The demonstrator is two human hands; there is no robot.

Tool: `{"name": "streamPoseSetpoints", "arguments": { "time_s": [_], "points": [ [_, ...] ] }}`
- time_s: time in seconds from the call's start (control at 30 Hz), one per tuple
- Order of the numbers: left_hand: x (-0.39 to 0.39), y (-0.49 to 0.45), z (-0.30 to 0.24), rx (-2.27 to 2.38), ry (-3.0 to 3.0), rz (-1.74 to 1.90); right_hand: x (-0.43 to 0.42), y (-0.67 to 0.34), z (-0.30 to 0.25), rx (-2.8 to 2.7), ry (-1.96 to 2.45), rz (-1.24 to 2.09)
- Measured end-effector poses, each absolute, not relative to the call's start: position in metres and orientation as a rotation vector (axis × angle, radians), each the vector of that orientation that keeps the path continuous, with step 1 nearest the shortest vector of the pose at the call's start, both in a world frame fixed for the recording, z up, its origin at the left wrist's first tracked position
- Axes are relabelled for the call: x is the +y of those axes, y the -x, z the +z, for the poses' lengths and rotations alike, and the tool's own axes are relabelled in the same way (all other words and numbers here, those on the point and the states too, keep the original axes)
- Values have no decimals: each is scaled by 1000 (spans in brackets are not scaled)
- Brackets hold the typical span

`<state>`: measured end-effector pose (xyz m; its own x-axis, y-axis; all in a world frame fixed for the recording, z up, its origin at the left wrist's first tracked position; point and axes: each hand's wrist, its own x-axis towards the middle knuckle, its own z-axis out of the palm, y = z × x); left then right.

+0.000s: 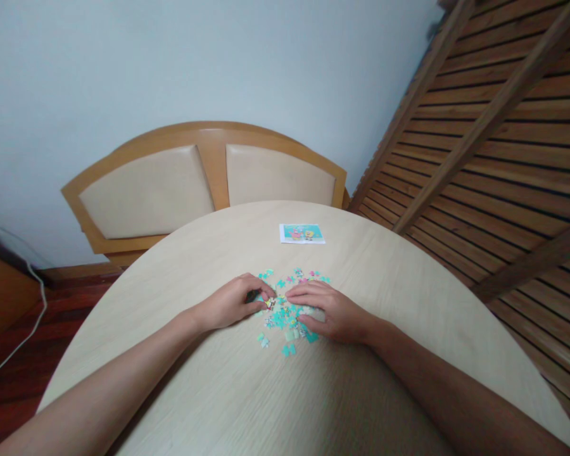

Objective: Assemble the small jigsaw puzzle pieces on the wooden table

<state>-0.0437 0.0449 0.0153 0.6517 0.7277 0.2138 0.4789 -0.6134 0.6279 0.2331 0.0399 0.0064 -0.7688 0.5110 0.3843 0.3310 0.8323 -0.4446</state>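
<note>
Turquoise puzzle pieces (281,316), flecked pink and yellow, lie scattered on the pale, curved-edged table (218,399) I view remotely. The left hand (235,299) has its grip pinched on a small piece (268,304); the right hand's (330,311) grip is loose, fingers arched over the pieces. Beyond lies a picture card (302,234) of pink and yellow cartoon figures, any lettering too small for me to read. Behind: a cream-padded seat back (147,190), bluish wall (218,57) and, rightward, slatted wooden screen (479,158).

Indoor light soft, moderately dim; wall (218,57) cool-toned. Soft shadows beside forearms (123,383), darker patch across near part of table (323,405). Wide-angle stretch toward corners; slatted wood panel (508,166) softened at right edge; puzzle pieces (281,316) blurred in fine detail.
</note>
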Motion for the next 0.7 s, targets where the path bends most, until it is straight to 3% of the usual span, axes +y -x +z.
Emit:
{"name": "streamPoseSetpoints", "arguments": {
  "time_s": [0.7],
  "points": [
    [43, 47, 19, 859, -2478, 582, 50, -247, 6, -2448, 631, 461]
  ]
}}
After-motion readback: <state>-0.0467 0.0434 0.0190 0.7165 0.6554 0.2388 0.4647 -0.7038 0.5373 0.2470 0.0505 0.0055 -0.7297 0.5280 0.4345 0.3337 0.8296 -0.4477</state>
